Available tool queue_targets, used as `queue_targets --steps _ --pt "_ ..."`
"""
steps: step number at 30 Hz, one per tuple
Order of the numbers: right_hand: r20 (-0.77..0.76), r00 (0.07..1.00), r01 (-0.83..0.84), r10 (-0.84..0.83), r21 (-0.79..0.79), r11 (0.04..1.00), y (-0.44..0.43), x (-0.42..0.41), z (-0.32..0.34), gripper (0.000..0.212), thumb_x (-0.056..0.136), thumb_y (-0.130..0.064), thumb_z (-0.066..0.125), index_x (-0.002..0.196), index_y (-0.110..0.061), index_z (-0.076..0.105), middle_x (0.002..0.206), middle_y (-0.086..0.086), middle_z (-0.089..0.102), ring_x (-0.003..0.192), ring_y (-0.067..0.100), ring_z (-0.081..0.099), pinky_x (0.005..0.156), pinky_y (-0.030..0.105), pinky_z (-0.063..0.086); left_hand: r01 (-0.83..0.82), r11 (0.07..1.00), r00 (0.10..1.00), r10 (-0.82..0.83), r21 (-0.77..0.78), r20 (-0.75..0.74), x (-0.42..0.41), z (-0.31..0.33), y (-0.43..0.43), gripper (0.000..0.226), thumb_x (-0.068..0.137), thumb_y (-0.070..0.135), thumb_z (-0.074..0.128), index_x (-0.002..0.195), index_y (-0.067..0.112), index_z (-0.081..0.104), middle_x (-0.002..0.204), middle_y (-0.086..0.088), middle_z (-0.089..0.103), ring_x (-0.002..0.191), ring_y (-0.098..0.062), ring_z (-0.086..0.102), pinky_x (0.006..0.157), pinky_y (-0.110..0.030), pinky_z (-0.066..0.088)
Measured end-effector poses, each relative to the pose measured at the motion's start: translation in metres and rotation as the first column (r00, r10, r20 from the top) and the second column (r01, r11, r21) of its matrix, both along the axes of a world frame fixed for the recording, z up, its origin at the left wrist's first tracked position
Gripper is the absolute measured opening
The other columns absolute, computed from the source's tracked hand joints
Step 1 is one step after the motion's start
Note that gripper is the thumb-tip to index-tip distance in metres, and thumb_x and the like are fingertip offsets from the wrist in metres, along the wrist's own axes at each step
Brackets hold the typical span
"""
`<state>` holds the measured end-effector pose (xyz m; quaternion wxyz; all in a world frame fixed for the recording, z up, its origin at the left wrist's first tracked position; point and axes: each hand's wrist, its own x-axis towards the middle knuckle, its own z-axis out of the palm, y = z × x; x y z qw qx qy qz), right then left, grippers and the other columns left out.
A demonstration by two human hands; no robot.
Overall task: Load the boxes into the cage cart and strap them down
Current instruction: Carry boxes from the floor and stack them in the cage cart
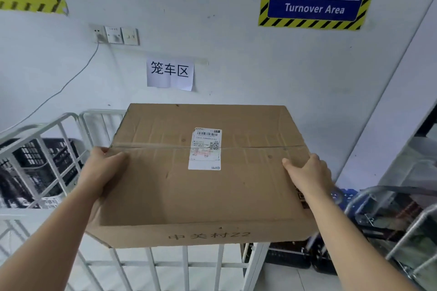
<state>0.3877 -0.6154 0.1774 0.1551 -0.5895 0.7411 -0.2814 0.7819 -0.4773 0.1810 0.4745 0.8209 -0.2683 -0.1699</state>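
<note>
L hand [104, 168], R hand [309, 172] on taped brown box [212, 198] (white label [205, 149] atop)

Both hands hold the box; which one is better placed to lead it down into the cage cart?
Left, marginally. The left hand grips the box on the side where the cage cart shows; the right hand is beside metal frames. Both are needed.

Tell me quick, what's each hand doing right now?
Left hand: grips the cardboard box at its left edge.
Right hand: grips its right edge.
</note>
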Motion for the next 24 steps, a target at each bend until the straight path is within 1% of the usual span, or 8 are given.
queue_targets --steps 2,7,11,15,17,19,22,24 --pt "0.014 1.0 -0.022 0.022 0.002 1.0 -0.022 0.018 -0.001 0.078 0.082 -0.059 0.061 0.136 -0.006 0.042 0.133 0.017 0.05 0.121 0.038 0.049 0.096 0.054 0.044 -0.017 1.0 1.0 0.018 -0.021 0.007 0.015 0.001 -0.017 0.056 0.084 0.03 0.065 0.13 0.007 0.043 0.106 -0.012 0.054 0.094 -0.027 0.05 0.082 -0.037 0.043" --pt "0.013 0.999 -0.051 0.051 0.018 0.999 -0.079 0.065 -0.004 0.076 0.084 -0.057 0.062 0.137 -0.005 0.041 0.134 0.017 0.05 0.121 0.037 0.049 0.099 0.05 0.043 -0.039 0.999 0.999 0.039 -0.028 -0.006 0.058 -0.005 -0.068 0.057 0.085 0.027 0.065 0.131 0.004 0.042 0.108 -0.012 0.052 0.094 -0.026 0.049 0.081 -0.037 0.041" --pt "0.015 0.999 -0.05 0.05 0.022 0.998 -0.129 0.108 -0.011 0.077 0.084 -0.056 0.063 0.137 -0.005 0.041 0.134 0.017 0.05 0.121 0.037 0.049 0.1 0.049 0.042 -0.02 1.0 0.999 0.019 -0.018 -0.034 0.101 -0.017 -0.118 0.056 0.085 0.025 0.066 0.131 0.003 0.041 0.106 -0.012 0.051 0.093 -0.027 0.049 0.078 -0.037 0.041" --pt "0.005 1.0 -0.031 0.031 0.05 0.998 -0.174 0.146 -0.022 0.077 0.083 -0.056 0.064 0.137 -0.005 0.041 0.134 0.017 0.05 0.121 0.037 0.049 0.1 0.049 0.042 0.002 1.0 0.999 -0.001 0.024 -0.05 0.144 -0.031 -0.166 0.063 0.084 0.027 0.067 0.136 0.005 0.038 0.118 -0.017 0.053 0.097 -0.029 0.05 0.081 -0.04 0.045" --pt "-0.006 1.0 -0.023 0.023 0.074 0.997 -0.199 0.165 -0.03 0.077 0.083 -0.057 0.064 0.136 -0.005 0.042 0.133 0.016 0.051 0.12 0.037 0.05 0.099 0.05 0.043 0.024 0.998 0.998 -0.021 0.051 -0.059 0.163 -0.039 -0.193 0.062 0.085 0.025 0.068 0.135 0.005 0.037 0.113 -0.015 0.052 0.095 -0.028 0.049 0.08 -0.039 0.043" --pt "-0.013 1.0 -0.013 0.014 0.105 0.994 -0.222 0.179 -0.04 0.077 0.082 -0.056 0.064 0.136 -0.005 0.042 0.134 0.016 0.05 0.12 0.036 0.05 0.098 0.05 0.044 0.033 0.996 0.996 -0.027 0.08 -0.081 0.177 -0.048 -0.217 0.062 0.083 0.025 0.071 0.133 0.006 0.039 0.109 -0.014 0.051 0.095 -0.029 0.05 0.081 -0.04 0.045" --pt "-0.031 0.999 -0.009 0.014 0.151 0.989 -0.254 0.196 -0.059 0.078 0.082 -0.057 0.065 0.136 -0.006 0.042 0.133 0.015 0.051 0.119 0.036 0.051 0.097 0.051 0.045 0.037 0.989 0.995 -0.023 0.144 -0.099 0.195 -0.066 -0.249 0.066 0.08 0.028 0.075 0.131 0.006 0.04 0.117 -0.019 0.054 0.104 -0.034 0.053 0.087 -0.045 0.048" --pt "-0.039 0.999 -0.013 0.021 0.184 0.983 -0.276 0.206 -0.074 0.077 0.082 -0.056 0.065 0.135 -0.006 0.042 0.132 0.015 0.051 0.119 0.036 0.051 0.096 0.05 0.046 0.039 0.983 0.993 -0.017 0.177 -0.12 0.204 -0.082 -0.268 0.069 0.08 0.028 0.076 0.133 0.005 0.04 0.125 -0.021 0.053 0.111 -0.036 0.052 0.089 -0.045 0.047"
